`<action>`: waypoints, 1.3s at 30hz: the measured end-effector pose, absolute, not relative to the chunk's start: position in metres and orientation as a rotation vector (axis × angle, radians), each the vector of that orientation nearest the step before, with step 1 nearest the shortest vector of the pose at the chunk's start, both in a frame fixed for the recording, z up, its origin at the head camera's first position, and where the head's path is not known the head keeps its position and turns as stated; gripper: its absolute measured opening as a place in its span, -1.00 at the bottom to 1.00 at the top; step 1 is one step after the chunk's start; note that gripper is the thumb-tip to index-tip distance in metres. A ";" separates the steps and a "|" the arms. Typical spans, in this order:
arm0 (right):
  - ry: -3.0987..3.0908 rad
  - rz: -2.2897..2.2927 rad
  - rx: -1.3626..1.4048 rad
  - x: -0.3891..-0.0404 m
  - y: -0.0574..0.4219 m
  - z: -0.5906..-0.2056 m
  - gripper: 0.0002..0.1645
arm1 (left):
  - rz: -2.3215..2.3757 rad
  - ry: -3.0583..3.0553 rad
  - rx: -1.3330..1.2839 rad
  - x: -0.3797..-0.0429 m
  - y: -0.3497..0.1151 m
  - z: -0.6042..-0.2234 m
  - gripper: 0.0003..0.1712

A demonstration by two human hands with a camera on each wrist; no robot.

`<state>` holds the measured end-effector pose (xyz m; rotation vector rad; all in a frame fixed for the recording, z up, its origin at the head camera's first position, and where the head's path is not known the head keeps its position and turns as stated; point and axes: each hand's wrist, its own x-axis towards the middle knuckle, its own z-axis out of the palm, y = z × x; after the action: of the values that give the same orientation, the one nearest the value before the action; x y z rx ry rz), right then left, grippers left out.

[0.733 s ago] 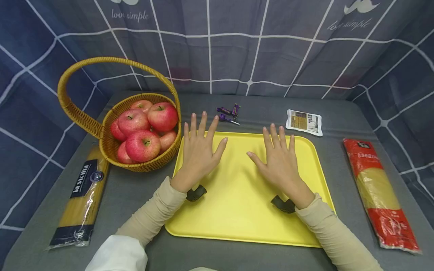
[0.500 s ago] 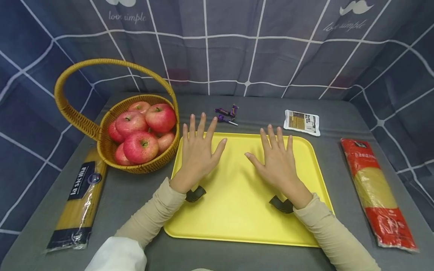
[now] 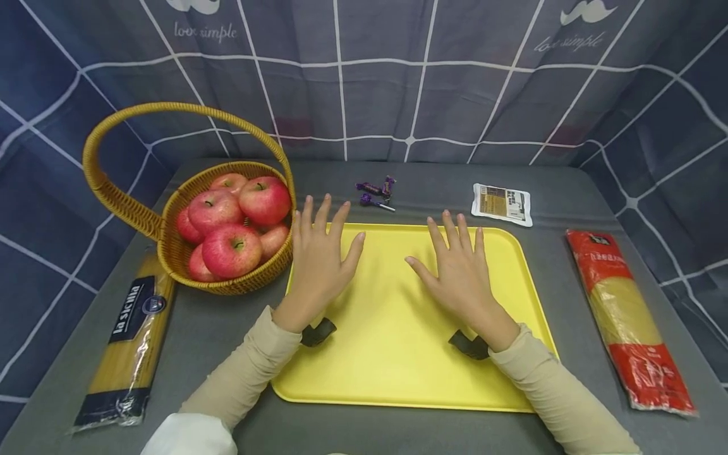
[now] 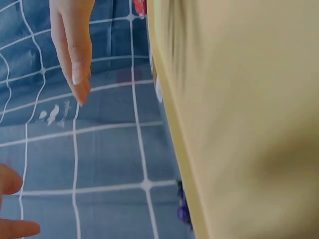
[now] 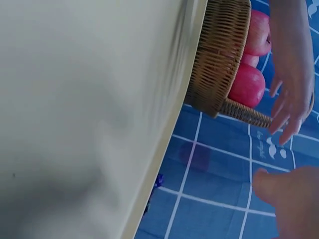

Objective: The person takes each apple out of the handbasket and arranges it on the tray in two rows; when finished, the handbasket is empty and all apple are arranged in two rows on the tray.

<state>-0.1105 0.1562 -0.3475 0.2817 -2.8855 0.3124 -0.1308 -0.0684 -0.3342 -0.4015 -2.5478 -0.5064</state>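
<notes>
Both hands hover palm down over a yellow tray (image 3: 392, 373), fingers spread. The left hand (image 3: 321, 265) is over the tray's left part, its fingertips beside the rim of a wicker basket (image 3: 227, 287) filled with red apples (image 3: 232, 251). Over the right part is the right hand (image 3: 457, 272), thumb pointing inward. Neither hand holds anything. In the left wrist view, the right hand (image 4: 74, 47) appears at the top; in the right wrist view, the left hand (image 5: 293, 74) shows near the basket (image 5: 219, 55).
Purple-wrapped candies (image 3: 375, 193) and a small white-edged packet (image 3: 502, 204) lie behind the tray. A noodle pack (image 3: 631, 316) in red wrapping lies at right, a spaghetti pack (image 3: 127, 341) at left. A checked curtain (image 3: 381, 95) encloses the back and sides.
The left hand has shifted slightly left, toward the basket. The right hand keeps its place over the tray, and the whole head view has drifted a little.
</notes>
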 end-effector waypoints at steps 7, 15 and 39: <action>-2.719 0.349 0.343 -0.110 0.136 -0.343 -0.31 | -0.671 -2.150 -0.312 -0.119 -0.111 -0.327 -0.67; -2.533 0.440 0.547 -0.109 0.093 -0.343 -0.49 | -0.971 -1.854 0.316 -0.119 -0.189 -0.333 -0.67; -2.391 0.810 0.994 -0.148 -0.074 -0.359 -0.13 | -1.645 -1.770 0.575 -0.122 -0.246 -0.385 -0.49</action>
<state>-0.1482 -0.0739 -0.3588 0.9936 -2.3905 0.8103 -0.1218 -0.2461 -0.3847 0.5745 -1.7697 -1.6449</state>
